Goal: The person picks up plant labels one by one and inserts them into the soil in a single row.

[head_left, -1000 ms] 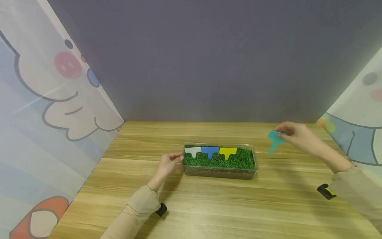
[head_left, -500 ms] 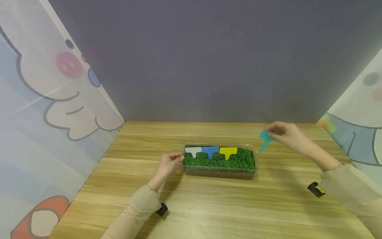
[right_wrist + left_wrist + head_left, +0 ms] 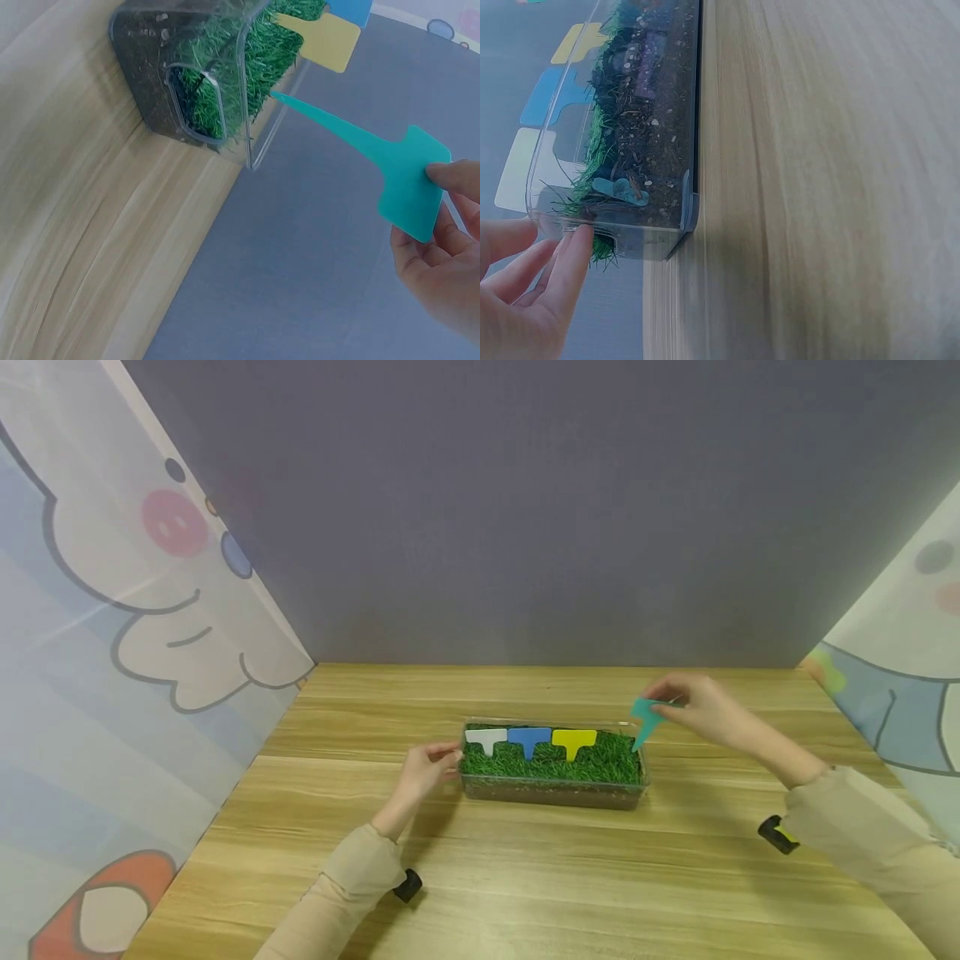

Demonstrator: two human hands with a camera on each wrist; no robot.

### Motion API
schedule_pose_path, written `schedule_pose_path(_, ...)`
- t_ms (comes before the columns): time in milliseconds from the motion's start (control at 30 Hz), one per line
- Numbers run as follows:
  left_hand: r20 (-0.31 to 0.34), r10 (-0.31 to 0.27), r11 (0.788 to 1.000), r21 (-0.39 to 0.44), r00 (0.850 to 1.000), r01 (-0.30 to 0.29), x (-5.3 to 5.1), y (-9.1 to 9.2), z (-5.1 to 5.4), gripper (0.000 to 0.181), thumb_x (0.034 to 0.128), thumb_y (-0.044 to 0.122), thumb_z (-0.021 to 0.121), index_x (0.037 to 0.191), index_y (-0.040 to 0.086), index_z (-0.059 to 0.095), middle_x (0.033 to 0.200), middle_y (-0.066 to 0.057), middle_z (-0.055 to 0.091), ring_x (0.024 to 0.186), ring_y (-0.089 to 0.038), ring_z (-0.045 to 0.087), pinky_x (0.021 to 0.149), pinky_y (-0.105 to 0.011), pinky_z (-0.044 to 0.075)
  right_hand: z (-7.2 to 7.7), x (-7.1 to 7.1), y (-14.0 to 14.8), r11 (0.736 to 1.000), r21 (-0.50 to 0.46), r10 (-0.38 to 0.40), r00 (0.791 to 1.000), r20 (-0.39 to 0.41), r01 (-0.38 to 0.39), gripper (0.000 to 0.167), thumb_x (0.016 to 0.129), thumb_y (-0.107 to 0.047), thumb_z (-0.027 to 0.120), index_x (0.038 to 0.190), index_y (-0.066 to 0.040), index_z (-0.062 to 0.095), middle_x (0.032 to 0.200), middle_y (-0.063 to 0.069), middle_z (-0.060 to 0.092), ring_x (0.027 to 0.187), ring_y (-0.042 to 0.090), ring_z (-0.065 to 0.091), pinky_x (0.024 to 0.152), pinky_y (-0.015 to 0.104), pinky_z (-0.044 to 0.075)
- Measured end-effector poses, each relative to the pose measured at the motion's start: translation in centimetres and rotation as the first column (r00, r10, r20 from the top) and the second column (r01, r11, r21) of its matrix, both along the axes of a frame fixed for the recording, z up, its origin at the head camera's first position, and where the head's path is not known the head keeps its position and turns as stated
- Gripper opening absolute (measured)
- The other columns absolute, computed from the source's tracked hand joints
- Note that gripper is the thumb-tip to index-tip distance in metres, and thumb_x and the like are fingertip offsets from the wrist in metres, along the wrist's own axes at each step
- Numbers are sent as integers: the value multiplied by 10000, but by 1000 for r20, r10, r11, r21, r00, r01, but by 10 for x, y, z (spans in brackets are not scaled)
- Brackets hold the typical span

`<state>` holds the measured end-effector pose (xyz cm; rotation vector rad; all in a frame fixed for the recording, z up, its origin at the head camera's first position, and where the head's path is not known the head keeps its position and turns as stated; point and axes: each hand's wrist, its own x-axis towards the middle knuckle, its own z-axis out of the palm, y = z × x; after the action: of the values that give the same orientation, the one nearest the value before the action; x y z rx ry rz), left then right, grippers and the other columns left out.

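A clear plastic box (image 3: 551,795) of soil topped with green grass stands on the table. A white T-shaped plant label (image 3: 486,739), a blue one (image 3: 529,740) and a yellow one (image 3: 574,742) stand in a row in the grass. My right hand (image 3: 697,706) pinches a teal plant label (image 3: 411,180) by its broad head, between thumb and fingers. Its pointed stem slants down over the right end of the grass; whether the tip touches cannot be told. My left hand (image 3: 423,772) touches the box's left end with fairly straight fingers (image 3: 574,255).
The box rests on a wood-grain table (image 3: 540,877). A dark grey panel (image 3: 540,527) rises behind the table, and cartoon-printed sheets (image 3: 90,635) flank it at both sides. Each wrist wears a black device (image 3: 407,886).
My right hand has moved left and slightly down, carrying the teal plant label from beside the box to over its right end. My left hand and the box have stayed put.
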<state>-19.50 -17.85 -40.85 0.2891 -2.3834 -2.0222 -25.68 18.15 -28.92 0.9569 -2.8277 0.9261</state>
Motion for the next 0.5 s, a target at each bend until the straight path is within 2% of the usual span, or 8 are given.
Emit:
schedule_pose_path(267,-4,2,1000,9,1000,-2,1,1,1,273,834,-21,558,1092,-110,564,1041,-266,585,835,-285,618,782,-417,532,-6,0,-8,999,13,29,999,32,-30,133,811,14,581,935,-14,621,889,58,638,809,184,582,701,223,520)
schedule_pose_path(500,0,10,1000,19,1000,-10,0,1,0,270,833,-18,561,1090,-100,571,1035,-259,591,833,-277,620,785,-410,533,-12,-2,-13,997,-31,77,996,35,-76,114,796,39,591,896,-5,625,878,65,629,782,188,589,687,260,540)
